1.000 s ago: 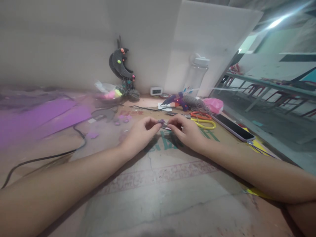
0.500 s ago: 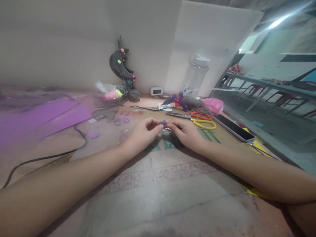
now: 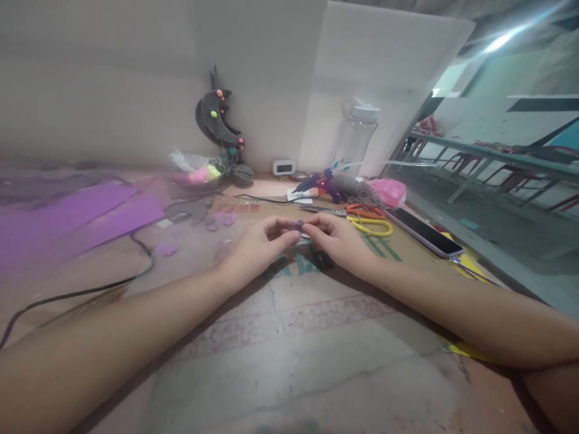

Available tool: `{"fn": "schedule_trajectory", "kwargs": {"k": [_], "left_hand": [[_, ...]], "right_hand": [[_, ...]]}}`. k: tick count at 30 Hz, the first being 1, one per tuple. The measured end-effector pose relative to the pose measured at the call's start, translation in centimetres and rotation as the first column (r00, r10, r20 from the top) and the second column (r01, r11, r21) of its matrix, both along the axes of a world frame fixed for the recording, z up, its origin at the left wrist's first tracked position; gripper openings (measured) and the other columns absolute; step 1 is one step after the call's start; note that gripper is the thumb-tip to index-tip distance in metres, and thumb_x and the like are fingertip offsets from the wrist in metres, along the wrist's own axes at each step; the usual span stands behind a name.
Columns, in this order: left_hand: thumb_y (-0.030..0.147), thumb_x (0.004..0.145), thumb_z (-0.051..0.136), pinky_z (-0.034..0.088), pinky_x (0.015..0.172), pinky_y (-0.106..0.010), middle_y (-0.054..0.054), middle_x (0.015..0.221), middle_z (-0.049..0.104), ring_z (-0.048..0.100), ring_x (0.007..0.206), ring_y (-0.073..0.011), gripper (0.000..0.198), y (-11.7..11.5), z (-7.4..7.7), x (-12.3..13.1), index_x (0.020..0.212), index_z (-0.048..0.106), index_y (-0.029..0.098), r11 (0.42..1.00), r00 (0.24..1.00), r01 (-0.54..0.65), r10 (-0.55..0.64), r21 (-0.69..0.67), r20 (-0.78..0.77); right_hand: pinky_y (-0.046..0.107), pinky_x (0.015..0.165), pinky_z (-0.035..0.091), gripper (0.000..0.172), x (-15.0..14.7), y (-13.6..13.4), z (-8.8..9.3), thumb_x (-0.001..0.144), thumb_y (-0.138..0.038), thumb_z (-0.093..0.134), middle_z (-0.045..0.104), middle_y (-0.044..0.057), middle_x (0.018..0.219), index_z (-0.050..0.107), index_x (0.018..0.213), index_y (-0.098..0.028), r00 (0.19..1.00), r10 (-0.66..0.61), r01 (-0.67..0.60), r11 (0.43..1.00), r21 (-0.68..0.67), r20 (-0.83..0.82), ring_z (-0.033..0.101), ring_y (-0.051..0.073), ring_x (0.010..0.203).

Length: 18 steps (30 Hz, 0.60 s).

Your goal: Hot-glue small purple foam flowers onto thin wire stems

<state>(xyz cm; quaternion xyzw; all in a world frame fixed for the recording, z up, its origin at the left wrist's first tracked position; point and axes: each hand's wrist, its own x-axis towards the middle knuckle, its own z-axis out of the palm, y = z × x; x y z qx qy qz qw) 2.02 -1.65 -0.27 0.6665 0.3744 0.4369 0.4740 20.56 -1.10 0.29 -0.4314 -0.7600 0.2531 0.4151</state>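
Observation:
My left hand [image 3: 257, 244] and my right hand [image 3: 337, 238] meet over the middle of the cardboard-covered table [image 3: 294, 337]. Both pinch one small purple piece [image 3: 297, 225] between their fingertips. The piece is too small and blurred to name more closely. My forearms rest on the cardboard.
Yellow and orange scissors [image 3: 368, 218], a purple glue gun [image 3: 323, 182] and a phone [image 3: 423, 231] lie to the right. Purple foam sheets [image 3: 67, 214] and a black cable [image 3: 136, 253] lie left. A black moon ornament [image 3: 217, 120], a small clock [image 3: 283, 167] and a water bottle [image 3: 357, 135] stand by the wall.
My hands stay pinched together on the purple piece, with small finger shifts. The view has moved slightly.

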Motion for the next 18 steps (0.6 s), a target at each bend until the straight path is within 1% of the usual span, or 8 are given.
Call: {"fn": "schedule_trajectory", "kwargs": {"k": [4, 6, 9, 11, 13, 15, 16, 18], "left_hand": [[0.044, 0.087, 0.057, 0.051, 0.070, -0.029, -0.004, 0.079, 0.068, 0.063, 0.071, -0.0150, 0.028, -0.1, 0.2, -0.1, 0.087, 0.065, 0.017, 0.998, 0.997, -0.057, 0.058, 0.024, -0.044], [0.043, 0.087, 0.058, 0.050, 0.068, -0.028, -0.003, 0.077, 0.066, 0.062, 0.069, -0.0143, 0.027, -0.1, 0.2, -0.1, 0.084, 0.064, 0.017, 0.997, 0.996, -0.070, 0.071, 0.015, -0.047], [0.042, 0.087, 0.057, 0.048, 0.069, -0.027, -0.002, 0.074, 0.065, 0.061, 0.069, -0.0140, 0.026, 0.0, 0.1, -0.1, 0.080, 0.063, 0.017, 0.994, 0.993, -0.109, 0.109, 0.017, -0.054], [0.041, 0.087, 0.057, 0.047, 0.069, -0.027, -0.002, 0.073, 0.065, 0.060, 0.069, -0.0140, 0.026, 0.1, 0.1, -0.1, 0.078, 0.062, 0.017, 0.992, 0.990, -0.125, 0.126, 0.024, -0.066], [0.041, 0.086, 0.057, 0.047, 0.069, -0.026, -0.002, 0.073, 0.065, 0.060, 0.070, -0.0143, 0.027, 0.1, 0.1, -0.1, 0.078, 0.062, 0.017, 0.992, 0.989, -0.126, 0.128, 0.031, -0.077], [0.042, 0.086, 0.057, 0.046, 0.068, -0.026, -0.002, 0.074, 0.065, 0.060, 0.070, -0.0146, 0.027, 0.1, 0.1, -0.1, 0.078, 0.062, 0.016, 0.991, 0.988, -0.123, 0.126, 0.046, -0.088], [0.042, 0.086, 0.057, 0.046, 0.069, -0.026, -0.002, 0.075, 0.065, 0.060, 0.071, -0.0147, 0.028, 0.1, 0.0, -0.1, 0.078, 0.062, 0.016, 0.991, 0.988, -0.121, 0.126, 0.054, -0.094], [0.041, 0.087, 0.056, 0.046, 0.069, -0.026, -0.002, 0.076, 0.066, 0.060, 0.072, -0.0149, 0.027, 0.1, 0.0, -0.2, 0.079, 0.063, 0.016, 0.990, 0.986, -0.119, 0.126, 0.072, -0.105]], "right_hand": [[0.024, 0.062, 0.044, 0.020, 0.1, 0.0, -0.1, 0.090, -0.033, 0.056, 0.068, 0.001, 0.076, 0.067, 0.085, -0.018, 0.997, 0.027, -0.030, 0.999, 0.038, 0.074, 0.060, 0.014, 0.069], [0.024, 0.062, 0.043, 0.018, 0.3, -0.1, -0.1, 0.091, -0.032, 0.056, 0.066, 0.000, 0.074, 0.067, 0.092, -0.018, 0.994, 0.024, -0.032, 0.997, 0.072, 0.110, 0.058, 0.013, 0.066], [0.023, 0.055, 0.039, 0.023, 0.8, -0.3, 0.0, 0.088, -0.032, 0.061, 0.053, -0.004, 0.064, 0.062, 0.106, -0.018, 0.988, -0.002, -0.028, 0.981, 0.194, 0.152, 0.048, 0.011, 0.056], [0.023, 0.055, 0.038, 0.025, 1.1, -0.1, -0.1, 0.088, -0.031, 0.063, 0.049, -0.005, 0.064, 0.061, 0.110, -0.019, 0.983, -0.016, -0.045, 0.946, 0.320, 0.185, 0.046, 0.011, 0.056], [0.024, 0.057, 0.038, 0.019, 1.4, 0.1, -0.3, 0.089, -0.030, 0.062, 0.053, -0.003, 0.066, 0.063, 0.105, -0.020, 0.975, -0.039, -0.063, 0.897, 0.438, 0.219, 0.047, 0.012, 0.058], [0.025, 0.059, 0.039, 0.012, 1.5, 0.3, -0.4, 0.090, -0.029, 0.060, 0.057, -0.001, 0.069, 0.066, 0.098, -0.021, 0.967, -0.066, -0.069, 0.862, 0.502, 0.246, 0.048, 0.012, 0.060], [0.025, 0.059, 0.039, 0.011, 1.5, 0.4, -0.4, 0.091, -0.028, 0.059, 0.059, 0.000, 0.069, 0.067, 0.094, -0.021, 0.964, -0.078, -0.067, 0.855, 0.514, 0.255, 0.048, 0.013, 0.060], [0.025, 0.059, 0.039, 0.012, 1.4, 0.3, -0.3, 0.092, -0.027, 0.059, 0.061, 0.001, 0.070, 0.067, 0.090, -0.020, 0.958, -0.092, -0.062, 0.859, 0.509, 0.272, 0.050, 0.013, 0.060]]}}
